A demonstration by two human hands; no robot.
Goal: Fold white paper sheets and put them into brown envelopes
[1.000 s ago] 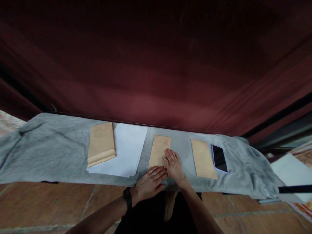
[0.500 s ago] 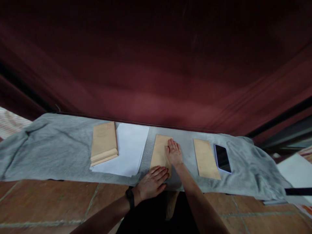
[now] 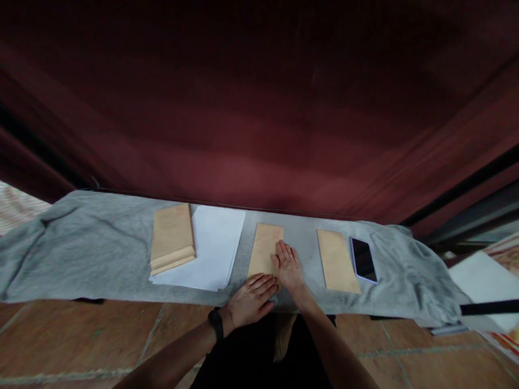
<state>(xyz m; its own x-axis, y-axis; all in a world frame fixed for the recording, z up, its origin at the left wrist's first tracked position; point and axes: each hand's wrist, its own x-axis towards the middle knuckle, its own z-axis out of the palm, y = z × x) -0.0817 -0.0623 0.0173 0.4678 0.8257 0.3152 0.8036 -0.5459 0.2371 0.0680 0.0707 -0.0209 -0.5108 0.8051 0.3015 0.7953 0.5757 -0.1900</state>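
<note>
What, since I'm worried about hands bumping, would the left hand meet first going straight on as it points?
Probably the right hand, just past the left hand at the brown envelope, though one view leaves their heights unclear.

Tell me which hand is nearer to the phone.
Right. The right hand is left of the phone, a brown envelope between them; the left hand is farther left.

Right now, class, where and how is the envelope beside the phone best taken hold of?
Probably its left long edge, pinched from the left: the envelope lies flat on gray cloth, with bare cloth between that edge and the right hand, while the phone sits close on its right.
</note>
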